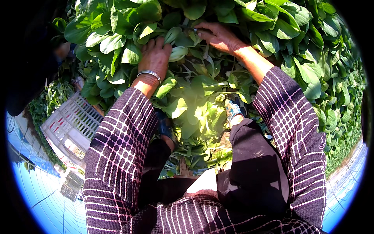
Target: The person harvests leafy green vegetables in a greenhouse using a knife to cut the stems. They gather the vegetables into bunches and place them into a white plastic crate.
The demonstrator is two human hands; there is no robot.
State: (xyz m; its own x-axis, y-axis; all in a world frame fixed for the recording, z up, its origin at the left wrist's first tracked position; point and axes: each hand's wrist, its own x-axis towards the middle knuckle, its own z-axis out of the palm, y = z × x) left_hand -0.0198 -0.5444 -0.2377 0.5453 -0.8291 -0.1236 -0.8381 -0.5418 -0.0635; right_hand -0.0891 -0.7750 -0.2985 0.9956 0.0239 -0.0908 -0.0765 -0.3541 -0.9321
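Observation:
My left hand (155, 55), with a silver bangle at its wrist, is closed around bok choy at the near edge of the standing plants. Two pale green bok choy bases (177, 54) show beside its fingers, pointing right; the leaves spread to the left. Opposite it, my right hand (217, 36) grips a small knife-like tool (195, 30). Only a bit of its metal shows at the fingertips, and the rest is lost among shaded leaves. The two hands are a short way apart, with stems and leaves between them.
Dense bok choy (295, 58) grows ahead and along the right. Loose leaves (201, 117) cover the ground between my feet, near a patterned shoe (233, 109). A white slatted plastic basket (73, 125) stands at left. A dark, blurred figure (26, 58) fills the left rim.

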